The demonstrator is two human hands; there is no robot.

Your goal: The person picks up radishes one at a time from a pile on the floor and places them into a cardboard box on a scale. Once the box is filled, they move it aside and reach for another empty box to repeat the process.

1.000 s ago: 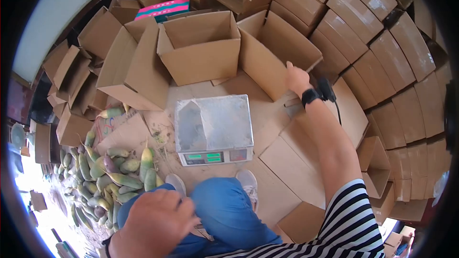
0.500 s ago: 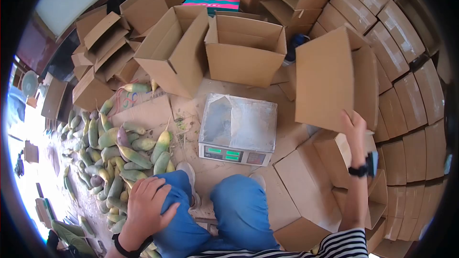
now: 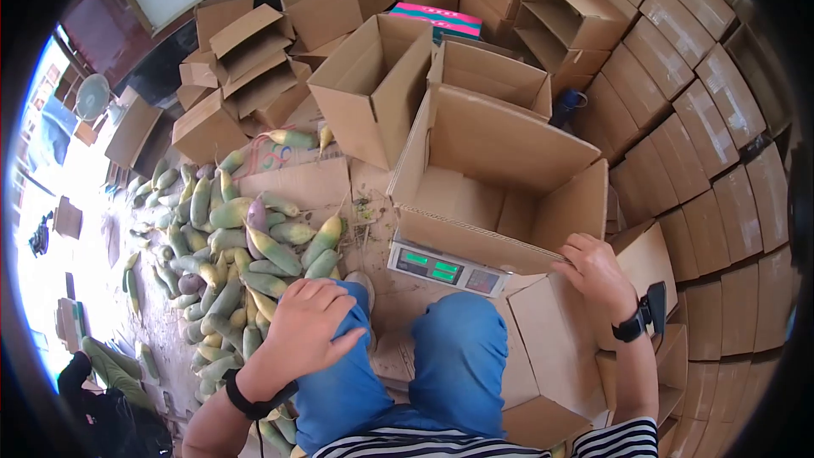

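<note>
An open cardboard box (image 3: 513, 131) sits over the digital scale (image 3: 445, 271), hiding its top plate; only the scale's front with green-lit displays shows. My right hand (image 3: 596, 278) grips the box's near rim at the right corner, fingers over the edge. The inside of the box, facing up, holds nothing visible. Lying on my left knee, my left hand (image 3: 315, 322) has its fingers stretched out and holds nothing. To its left is a heap of green radishes (image 3: 275, 250), a few with purple skin.
Two open boxes, one on the left (image 3: 365, 110) and one behind mine (image 3: 496, 76), stand beyond the scale. Stacked cartons (image 3: 738, 161) form a wall at right. A blue bottle (image 3: 568, 106) stands between. Flattened cardboard (image 3: 538, 331) covers the floor near my right leg.
My right hand has brought the box from the right, turning its opening upward, onto the scale. The left hand stays on the knee. The view has shifted somewhat.
</note>
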